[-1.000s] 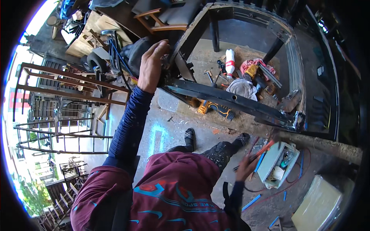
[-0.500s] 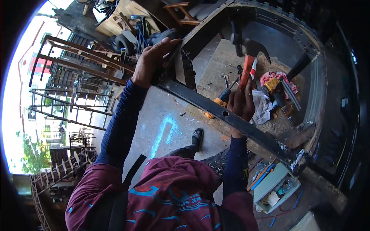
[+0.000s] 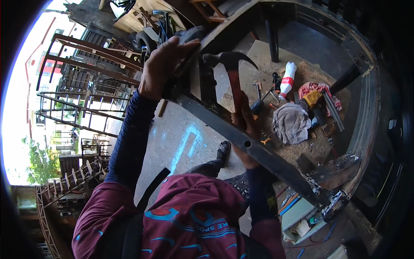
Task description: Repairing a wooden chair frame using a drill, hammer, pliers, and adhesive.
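A large dark frame [image 3: 276, 157] with a straight near bar and a curved far side stands in front of me. My left hand [image 3: 161, 67] grips its left corner, the fingers reaching over the edge and partly hidden. My right hand [image 3: 246, 118] is closed round the red handle of a claw hammer [image 3: 234, 84], reaching up behind the near bar, which hides part of the hand. The hammer head is at the inner side of that corner, close to a short dark cross-piece [image 3: 208, 84]; whether they touch I cannot tell.
Inside the frame's outline, a sawdust-strewn board [image 3: 263, 56] holds a white bottle [image 3: 288, 80], a grey cloth [image 3: 292, 123], a yellow-and-black power tool [image 3: 312, 99] and small tools. A pale open box [image 3: 297, 218] stands lower right. Metal racks [image 3: 86, 110] are at left.
The hammer and my right hand have swung left, from over the board to the frame's left corner. My left hand stays on that corner, and the view has shifted slightly.
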Action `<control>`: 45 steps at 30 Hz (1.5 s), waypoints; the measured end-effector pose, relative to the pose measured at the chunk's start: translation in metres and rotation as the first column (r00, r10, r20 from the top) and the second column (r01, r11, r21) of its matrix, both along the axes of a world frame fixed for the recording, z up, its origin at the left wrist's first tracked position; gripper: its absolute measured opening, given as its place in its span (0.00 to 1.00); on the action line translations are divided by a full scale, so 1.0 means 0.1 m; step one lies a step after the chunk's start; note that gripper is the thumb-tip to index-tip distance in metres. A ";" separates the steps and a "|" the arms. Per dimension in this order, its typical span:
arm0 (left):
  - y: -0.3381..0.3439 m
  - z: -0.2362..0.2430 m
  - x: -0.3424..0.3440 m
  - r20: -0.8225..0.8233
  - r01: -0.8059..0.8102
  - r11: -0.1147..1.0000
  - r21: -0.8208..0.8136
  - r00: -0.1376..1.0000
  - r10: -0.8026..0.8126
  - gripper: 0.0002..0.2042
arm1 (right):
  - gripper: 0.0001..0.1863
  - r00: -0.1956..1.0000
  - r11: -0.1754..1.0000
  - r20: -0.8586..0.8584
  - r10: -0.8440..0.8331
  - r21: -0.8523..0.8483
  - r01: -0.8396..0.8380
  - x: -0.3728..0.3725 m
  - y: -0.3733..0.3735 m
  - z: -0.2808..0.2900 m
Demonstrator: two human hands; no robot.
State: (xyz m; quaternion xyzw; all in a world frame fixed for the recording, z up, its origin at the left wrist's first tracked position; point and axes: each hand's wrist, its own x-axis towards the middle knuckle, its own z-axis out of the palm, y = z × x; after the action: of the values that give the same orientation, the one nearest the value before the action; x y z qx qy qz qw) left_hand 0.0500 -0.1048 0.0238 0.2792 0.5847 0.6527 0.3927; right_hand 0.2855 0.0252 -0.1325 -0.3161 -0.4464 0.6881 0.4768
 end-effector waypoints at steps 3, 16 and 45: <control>-0.03 -0.02 -0.05 0.176 -0.083 0.997 -0.004 0.981 0.082 0.28 | 0.29 0.968 0.965 0.177 0.180 0.159 -0.208 0.05 0.05 0.02; -0.15 -0.20 -0.27 0.042 -0.033 0.994 0.100 0.999 0.029 0.24 | 0.23 0.985 0.943 -0.130 0.110 -0.299 -0.145 0.05 -0.02 -0.13; -0.79 -0.40 0.15 -0.382 0.065 0.996 0.061 0.923 -0.037 0.42 | 0.12 0.586 0.885 0.780 -0.218 0.411 -0.219 0.66 -0.98 -0.36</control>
State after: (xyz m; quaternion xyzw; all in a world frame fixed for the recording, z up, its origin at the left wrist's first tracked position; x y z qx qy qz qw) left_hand 0.0645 -0.1834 -0.0157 0.4296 0.6183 0.5964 0.2784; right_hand 0.3511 -0.0730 -0.1685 -0.4694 -0.7651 0.3393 0.2815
